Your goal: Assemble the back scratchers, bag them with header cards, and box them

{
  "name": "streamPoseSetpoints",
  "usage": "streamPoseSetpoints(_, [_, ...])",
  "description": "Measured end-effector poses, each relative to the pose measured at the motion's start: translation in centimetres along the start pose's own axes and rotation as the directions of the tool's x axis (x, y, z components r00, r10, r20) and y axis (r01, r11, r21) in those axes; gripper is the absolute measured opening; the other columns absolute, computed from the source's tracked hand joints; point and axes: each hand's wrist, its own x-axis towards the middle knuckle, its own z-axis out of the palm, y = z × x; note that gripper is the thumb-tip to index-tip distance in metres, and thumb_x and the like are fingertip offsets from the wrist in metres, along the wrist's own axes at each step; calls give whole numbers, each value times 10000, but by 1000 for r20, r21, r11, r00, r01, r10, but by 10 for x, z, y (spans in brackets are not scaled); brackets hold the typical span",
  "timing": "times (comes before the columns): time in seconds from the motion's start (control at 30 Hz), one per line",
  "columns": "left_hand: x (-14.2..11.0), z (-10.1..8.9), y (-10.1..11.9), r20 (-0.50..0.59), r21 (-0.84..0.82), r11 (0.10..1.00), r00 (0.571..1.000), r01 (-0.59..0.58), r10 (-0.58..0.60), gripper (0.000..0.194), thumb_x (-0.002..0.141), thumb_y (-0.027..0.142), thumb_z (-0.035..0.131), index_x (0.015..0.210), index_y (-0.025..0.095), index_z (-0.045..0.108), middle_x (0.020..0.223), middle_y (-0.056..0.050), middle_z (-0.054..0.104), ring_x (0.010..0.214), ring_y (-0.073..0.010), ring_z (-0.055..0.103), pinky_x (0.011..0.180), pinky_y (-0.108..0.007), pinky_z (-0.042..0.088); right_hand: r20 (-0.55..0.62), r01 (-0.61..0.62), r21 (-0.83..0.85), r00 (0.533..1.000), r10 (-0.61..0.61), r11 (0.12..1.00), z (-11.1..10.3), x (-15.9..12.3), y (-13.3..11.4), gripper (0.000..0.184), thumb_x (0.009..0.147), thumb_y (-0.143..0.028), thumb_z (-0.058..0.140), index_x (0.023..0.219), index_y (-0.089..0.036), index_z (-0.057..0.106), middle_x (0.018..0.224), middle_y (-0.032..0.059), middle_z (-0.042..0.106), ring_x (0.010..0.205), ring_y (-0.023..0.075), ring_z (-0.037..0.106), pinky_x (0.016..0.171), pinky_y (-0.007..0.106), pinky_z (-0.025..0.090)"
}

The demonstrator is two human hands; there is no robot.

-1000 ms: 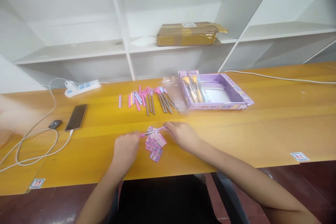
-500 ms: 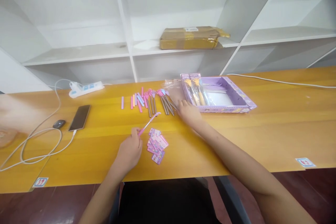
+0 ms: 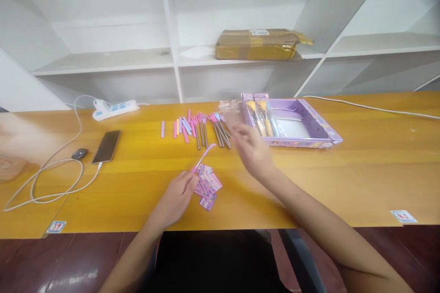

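Observation:
My left hand (image 3: 177, 197) is closed around the pink handle of a small back scratcher (image 3: 202, 158), whose thin metal rod and curved pink head point away to the upper right. Beneath its tip lies a loose pile of pink and purple printed cards (image 3: 208, 185). My right hand (image 3: 252, 149), slightly blurred, hovers by clear plastic bags (image 3: 230, 109); its fingers are loosely bent and look apart, with nothing visible between them. Left of it lie several metal rods with pink and blue hand-shaped heads (image 3: 220, 130), and beyond those, short coloured tubes (image 3: 184, 127).
A purple tray (image 3: 305, 142) stands at the right, with packaged yellow-headed scratchers (image 3: 259, 119) at its left side. A phone (image 3: 106, 146), a mouse (image 3: 79, 154), a power strip (image 3: 116, 110) and white cables occupy the left. A taped cardboard box (image 3: 256, 46) sits on the shelf.
My right hand has lifted slightly from beside the metal rods, its fingers loosening. My left hand has shifted a little right with the back scratcher, nearer the cards. The camera view has shifted slightly.

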Motion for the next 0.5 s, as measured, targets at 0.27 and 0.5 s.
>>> streamPoseSetpoints(0.27, [-6,27,0,36,-588,805,996,82,-76,565,1023,714,587,1088,187,781,1008,-86,756,955,-240,671,882,-350,554,14,708,277,673,-740,650,0,-59,-94,390,1082,-167,594,1465,-115,642,1396,162,765,1377,281,697,1213,442,573])
streamPoseSetpoints(0.5, [-1,31,0,17,-583,810,998,60,-62,549,974,714,674,972,169,746,721,26,526,614,-113,390,598,-256,356,-60,-26,698,994,95,716,9,-79,-81,136,1104,-327,557,1159,-261,663,1040,96,721,995,239,732,897,433,651])
